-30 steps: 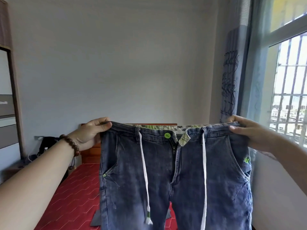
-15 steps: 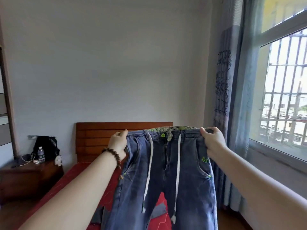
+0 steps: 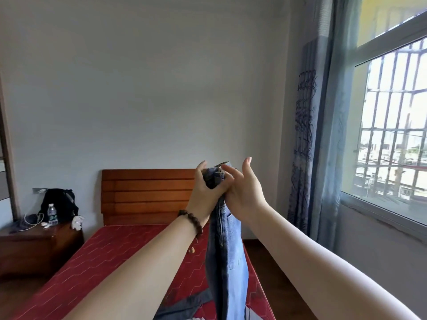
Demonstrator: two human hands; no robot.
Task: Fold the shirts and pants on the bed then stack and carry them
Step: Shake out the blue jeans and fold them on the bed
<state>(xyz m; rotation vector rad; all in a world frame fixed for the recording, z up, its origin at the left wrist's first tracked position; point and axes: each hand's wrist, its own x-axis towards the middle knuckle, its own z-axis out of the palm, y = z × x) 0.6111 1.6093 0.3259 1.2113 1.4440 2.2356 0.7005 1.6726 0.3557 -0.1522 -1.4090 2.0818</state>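
Blue jeans (image 3: pixel 227 262) hang doubled lengthwise, back pocket facing right, over the red mattress (image 3: pixel 111 257). My left hand (image 3: pixel 204 192), with a bead bracelet on its wrist, grips the bunched waistband from the left. Pressed against it from the right, my right hand (image 3: pixel 242 192) pinches the waistband's top with index finger and thumb while its other fingers point up. A grey garment (image 3: pixel 175 306) lies on the mattress under the jeans, mostly hidden by my left forearm.
The wooden headboard (image 3: pixel 147 195) stands against the far wall. At the left, a nightstand (image 3: pixel 34 248) carries a black bag (image 3: pixel 59 202), a water bottle (image 3: pixel 52 214) and cables. A blue curtain (image 3: pixel 323 135) and a barred window (image 3: pixel 392 135) are at the right.
My hands have come together, folding the spread jeans in half so the two waistband ends meet. The jeans now hang as a narrow strip and more of the bed shows.
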